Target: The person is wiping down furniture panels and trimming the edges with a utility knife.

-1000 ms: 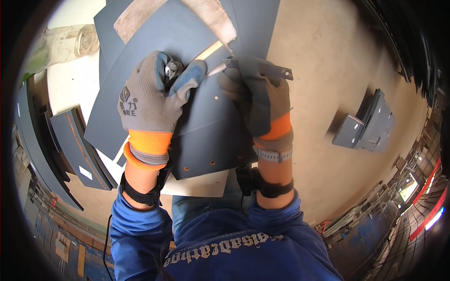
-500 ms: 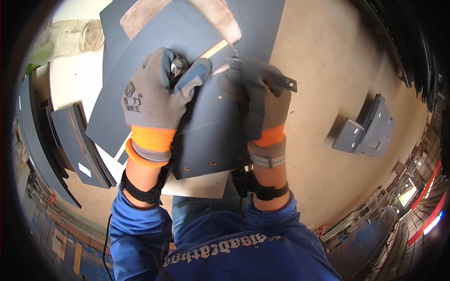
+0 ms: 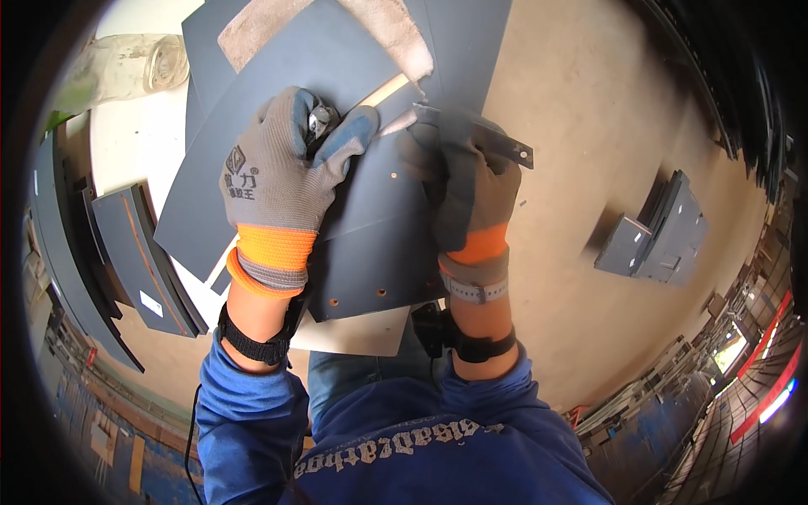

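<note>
My left hand [image 3: 282, 181] is clenched round a small metal tool [image 3: 321, 123], its tip bearing down on the dark grey panel [image 3: 370, 252]. My right hand [image 3: 467, 181] grips a narrow metal bracket [image 3: 497, 141] at the panel's top edge; the bracket's long axis slants down to the right. The panel's long axis runs from my grip back toward my body. More dark sheets [image 3: 278, 76] lie above my hands on a white table [image 3: 135, 143], over a tan floor [image 3: 589, 109]. Since a second ago both hands have barely shifted.
</note>
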A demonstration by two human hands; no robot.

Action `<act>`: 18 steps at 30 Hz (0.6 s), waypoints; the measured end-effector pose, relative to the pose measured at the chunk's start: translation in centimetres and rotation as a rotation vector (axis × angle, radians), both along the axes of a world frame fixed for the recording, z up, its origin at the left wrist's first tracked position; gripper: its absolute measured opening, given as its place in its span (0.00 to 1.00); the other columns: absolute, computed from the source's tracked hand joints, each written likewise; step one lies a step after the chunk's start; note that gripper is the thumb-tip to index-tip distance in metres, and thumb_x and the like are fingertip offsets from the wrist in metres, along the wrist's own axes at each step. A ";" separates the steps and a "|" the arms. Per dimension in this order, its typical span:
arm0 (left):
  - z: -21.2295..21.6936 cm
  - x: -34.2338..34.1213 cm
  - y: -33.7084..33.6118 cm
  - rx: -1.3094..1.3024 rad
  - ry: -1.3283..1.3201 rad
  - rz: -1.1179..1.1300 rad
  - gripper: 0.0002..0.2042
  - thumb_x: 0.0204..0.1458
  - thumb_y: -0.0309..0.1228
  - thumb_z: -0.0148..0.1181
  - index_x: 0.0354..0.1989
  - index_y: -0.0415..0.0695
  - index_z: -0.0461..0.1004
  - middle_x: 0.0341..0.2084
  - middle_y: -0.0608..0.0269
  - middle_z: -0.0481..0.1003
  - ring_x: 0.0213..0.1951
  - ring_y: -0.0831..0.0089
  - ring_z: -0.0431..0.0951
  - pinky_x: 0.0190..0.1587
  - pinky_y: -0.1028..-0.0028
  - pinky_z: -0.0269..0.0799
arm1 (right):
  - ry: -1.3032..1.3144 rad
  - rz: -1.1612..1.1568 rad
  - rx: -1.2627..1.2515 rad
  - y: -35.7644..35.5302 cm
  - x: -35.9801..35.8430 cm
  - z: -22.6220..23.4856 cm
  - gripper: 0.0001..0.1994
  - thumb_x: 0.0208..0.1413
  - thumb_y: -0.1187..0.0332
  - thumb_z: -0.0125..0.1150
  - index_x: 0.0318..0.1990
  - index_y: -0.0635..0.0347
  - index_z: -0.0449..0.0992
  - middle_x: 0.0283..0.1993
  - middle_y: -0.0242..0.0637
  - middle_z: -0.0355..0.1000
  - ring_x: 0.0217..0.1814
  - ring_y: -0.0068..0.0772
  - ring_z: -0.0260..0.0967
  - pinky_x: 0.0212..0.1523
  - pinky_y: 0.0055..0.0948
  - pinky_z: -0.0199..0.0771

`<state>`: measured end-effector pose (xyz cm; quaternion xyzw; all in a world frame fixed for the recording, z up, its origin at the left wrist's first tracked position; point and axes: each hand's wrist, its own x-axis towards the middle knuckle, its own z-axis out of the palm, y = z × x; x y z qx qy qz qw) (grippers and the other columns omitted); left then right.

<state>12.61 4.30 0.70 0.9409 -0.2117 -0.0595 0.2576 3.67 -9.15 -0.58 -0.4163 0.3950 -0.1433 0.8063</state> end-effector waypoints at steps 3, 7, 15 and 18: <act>0.1 0.1 0.1 0.007 0.006 0.004 0.22 0.40 0.53 0.66 0.29 0.46 0.70 0.24 0.56 0.71 0.29 0.52 0.73 0.29 0.63 0.68 | -0.023 -0.015 -0.027 0.3 0.0 -0.2 0.11 0.58 0.70 0.57 0.39 0.73 0.75 0.31 0.45 0.76 0.29 0.34 0.77 0.32 0.29 0.81; 0.0 0.1 0.2 -0.021 0.029 -0.009 0.23 0.40 0.53 0.66 0.29 0.46 0.70 0.24 0.56 0.71 0.29 0.52 0.73 0.29 0.64 0.68 | -0.039 -0.022 -0.038 0.4 0.0 -0.4 0.09 0.58 0.72 0.56 0.40 0.73 0.74 0.32 0.45 0.76 0.30 0.34 0.77 0.31 0.28 0.81; 0.2 0.0 0.0 -0.017 0.023 -0.005 0.23 0.40 0.54 0.66 0.28 0.46 0.69 0.23 0.57 0.70 0.27 0.52 0.72 0.28 0.64 0.67 | 0.049 -0.089 -0.162 1.4 0.3 0.0 0.07 0.58 0.76 0.54 0.39 0.71 0.74 0.32 0.44 0.76 0.29 0.34 0.77 0.28 0.26 0.80; 0.2 0.1 0.1 0.000 0.015 -0.005 0.24 0.40 0.55 0.65 0.29 0.46 0.69 0.23 0.56 0.70 0.28 0.52 0.72 0.28 0.64 0.67 | 0.039 -0.126 -0.123 1.6 0.4 -0.3 0.06 0.58 0.76 0.55 0.40 0.71 0.74 0.31 0.45 0.76 0.28 0.34 0.77 0.28 0.25 0.80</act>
